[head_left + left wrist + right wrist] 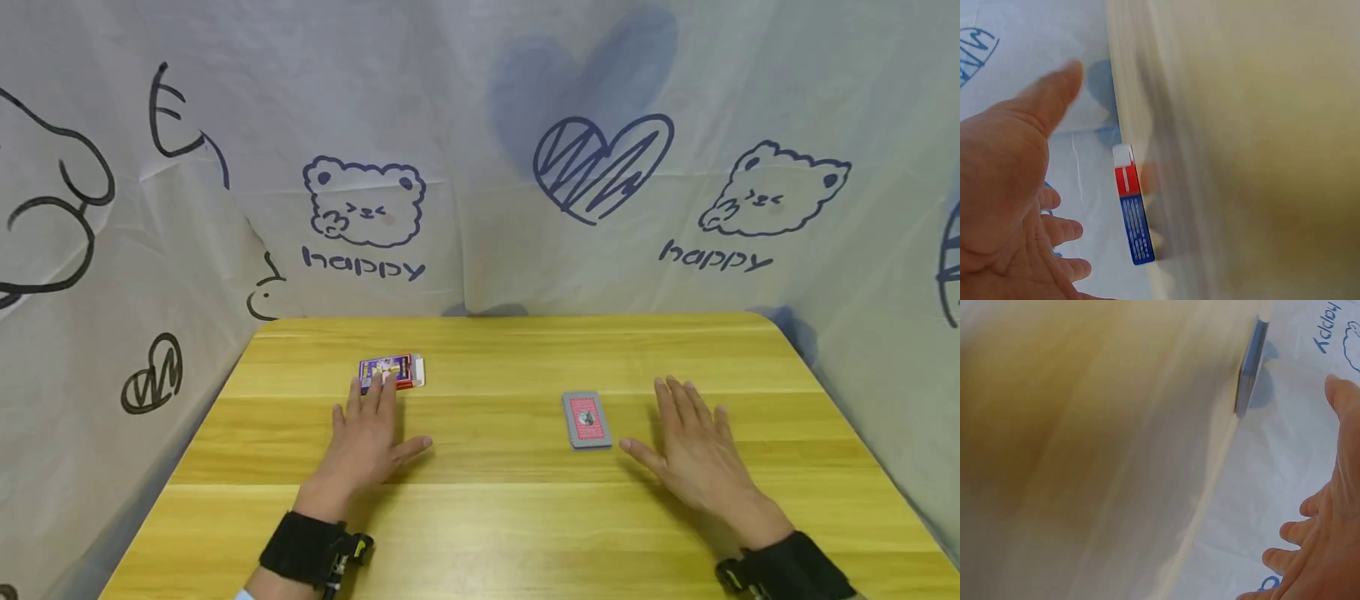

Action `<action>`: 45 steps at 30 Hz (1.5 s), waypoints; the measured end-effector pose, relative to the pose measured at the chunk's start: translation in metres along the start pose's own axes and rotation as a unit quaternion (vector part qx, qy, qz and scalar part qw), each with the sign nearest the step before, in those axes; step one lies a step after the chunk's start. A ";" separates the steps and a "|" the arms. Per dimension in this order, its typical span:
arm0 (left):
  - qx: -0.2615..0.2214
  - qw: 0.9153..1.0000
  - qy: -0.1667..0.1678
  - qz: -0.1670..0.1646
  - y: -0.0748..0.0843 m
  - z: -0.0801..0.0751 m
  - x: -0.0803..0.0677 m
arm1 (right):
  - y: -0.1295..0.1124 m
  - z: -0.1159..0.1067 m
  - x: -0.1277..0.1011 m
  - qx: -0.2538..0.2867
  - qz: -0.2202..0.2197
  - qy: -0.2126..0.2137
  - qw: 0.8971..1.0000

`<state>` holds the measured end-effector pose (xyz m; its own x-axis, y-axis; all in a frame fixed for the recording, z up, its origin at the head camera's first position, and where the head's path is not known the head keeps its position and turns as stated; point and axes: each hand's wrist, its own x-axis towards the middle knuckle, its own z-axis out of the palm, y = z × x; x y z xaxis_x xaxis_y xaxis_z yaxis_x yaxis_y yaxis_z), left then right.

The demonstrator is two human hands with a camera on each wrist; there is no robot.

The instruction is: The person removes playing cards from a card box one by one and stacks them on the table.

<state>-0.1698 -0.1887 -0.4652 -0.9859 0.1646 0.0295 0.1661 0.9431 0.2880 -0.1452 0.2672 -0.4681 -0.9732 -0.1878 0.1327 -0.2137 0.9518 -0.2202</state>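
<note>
On the table's right half lies a deck of playing cards, its top card red-patterned with a pale border. My right hand is spread just right of the deck, apart from it, fingers straight. To the left, a blue and red card box lies flat with its white end flap open to the right. My left hand is in front of the box, fingers extended; in the head view the fingertips overlap its near edge. The left wrist view shows the box apart from that hand. The deck also appears in the right wrist view.
The wood-grain table ends at a far edge against a white cloth with drawn bears and hearts. Similar cloth hangs on both sides. Each wrist wears a black strap with a small camera.
</note>
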 end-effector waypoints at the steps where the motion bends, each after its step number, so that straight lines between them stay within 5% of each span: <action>1: -0.003 1.000 0.002 -0.002 -0.002 -0.002 0.003 | -0.002 -0.001 0.001 0.004 -0.002 0.003 1.000; 10: -0.035 0.998 -0.034 -0.049 -0.024 -0.011 0.047 | -0.018 -0.001 0.006 0.055 -0.007 0.016 0.998; 17: -0.058 0.992 -0.083 -0.077 -0.031 -0.016 0.067 | -0.032 -0.002 0.005 0.084 -0.005 0.028 0.996; 34: -0.026 0.991 -0.106 -0.073 -0.030 -0.015 0.084 | -0.084 0.006 0.010 0.118 -0.064 0.045 0.990; 45: -0.023 0.994 -0.107 -0.023 -0.013 -0.014 0.081 | -0.114 0.017 0.017 0.143 -0.093 0.024 0.985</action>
<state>-0.2519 -0.1920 -0.4533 -0.9649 0.1847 -0.1866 0.1159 0.9374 0.3285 -0.1393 0.1513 -0.4574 -0.9111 -0.3341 0.2415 -0.4102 0.7933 -0.4498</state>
